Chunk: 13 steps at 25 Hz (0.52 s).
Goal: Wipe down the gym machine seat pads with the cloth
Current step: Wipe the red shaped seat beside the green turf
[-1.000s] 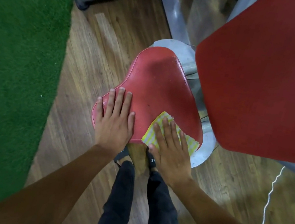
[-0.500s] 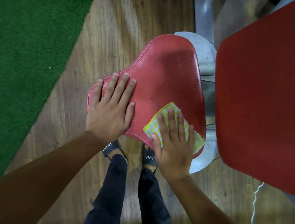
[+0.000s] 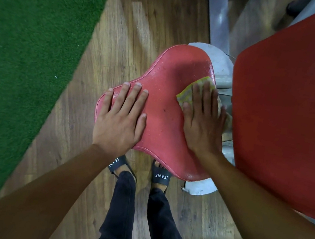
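The red seat pad [image 3: 169, 92] lies just ahead of me, low over the wooden floor [image 3: 124, 36], its narrow end pointing far and its broad end near, above my feet. Fine droplets speckle its surface, most plainly along the far right edge and near my left fingers. The yellow-green cloth [image 3: 188, 91] sits on the right side of the pad, toward the far end, and part of it trails off the right edge. My right hand [image 3: 202, 122] lies flat on top of it, fingers spread wide and pointing far, palm pressing the cloth to the pad; nothing is pinched, the cloth is only pinned under the open hand. This hand and the cloth look a little blurred. My left hand [image 3: 120, 117] rests flat and open on the pad's near left lobe, fingers together and stretched out, holding nothing.

Right of the seat rises the large red back pad [image 3: 291, 112], tilted, its edge just beside my right hand. A pale grey base plate [image 3: 199, 186] shows under the seat at its near right and far right corners. A grey frame post [image 3: 219, 19] runs off to the far side. Green turf [image 3: 26, 39] covers the floor to the left. Below the seat stand my dark trouser legs [image 3: 122, 213] and black sandals [image 3: 160, 175].
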Motion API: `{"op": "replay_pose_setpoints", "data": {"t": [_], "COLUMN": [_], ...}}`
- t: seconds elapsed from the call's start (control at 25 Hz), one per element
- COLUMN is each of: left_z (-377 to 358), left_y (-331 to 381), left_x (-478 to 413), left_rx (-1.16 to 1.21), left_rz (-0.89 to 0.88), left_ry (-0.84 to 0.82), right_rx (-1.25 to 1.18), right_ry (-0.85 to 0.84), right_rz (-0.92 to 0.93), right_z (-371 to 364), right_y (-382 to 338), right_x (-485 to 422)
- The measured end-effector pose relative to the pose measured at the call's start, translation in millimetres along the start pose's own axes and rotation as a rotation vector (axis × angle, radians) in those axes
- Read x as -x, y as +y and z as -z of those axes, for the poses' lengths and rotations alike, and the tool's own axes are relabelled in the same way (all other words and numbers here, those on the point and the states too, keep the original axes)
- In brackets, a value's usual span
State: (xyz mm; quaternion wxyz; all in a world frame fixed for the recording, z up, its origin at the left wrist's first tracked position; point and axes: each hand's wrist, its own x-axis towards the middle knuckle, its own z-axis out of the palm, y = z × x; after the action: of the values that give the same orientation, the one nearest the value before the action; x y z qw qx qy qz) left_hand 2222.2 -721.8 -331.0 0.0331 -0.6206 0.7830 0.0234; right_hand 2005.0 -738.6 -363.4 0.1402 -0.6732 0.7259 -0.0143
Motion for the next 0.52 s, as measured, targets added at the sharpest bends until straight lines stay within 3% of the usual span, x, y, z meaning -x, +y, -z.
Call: {"op": "replay_pose_setpoints", "data": {"t": [0.52], "left_z": [0], "left_y": [-4], "left_x": [-5], "left_rx": [-0.019], "left_rz": [-0.019], "left_ry": [-0.01], "right_rx": [-0.024], "right_ry": [0.092], "right_rz": [0.036], "right_z": [-1], "right_y": [-29], "right_x": [-112]}}
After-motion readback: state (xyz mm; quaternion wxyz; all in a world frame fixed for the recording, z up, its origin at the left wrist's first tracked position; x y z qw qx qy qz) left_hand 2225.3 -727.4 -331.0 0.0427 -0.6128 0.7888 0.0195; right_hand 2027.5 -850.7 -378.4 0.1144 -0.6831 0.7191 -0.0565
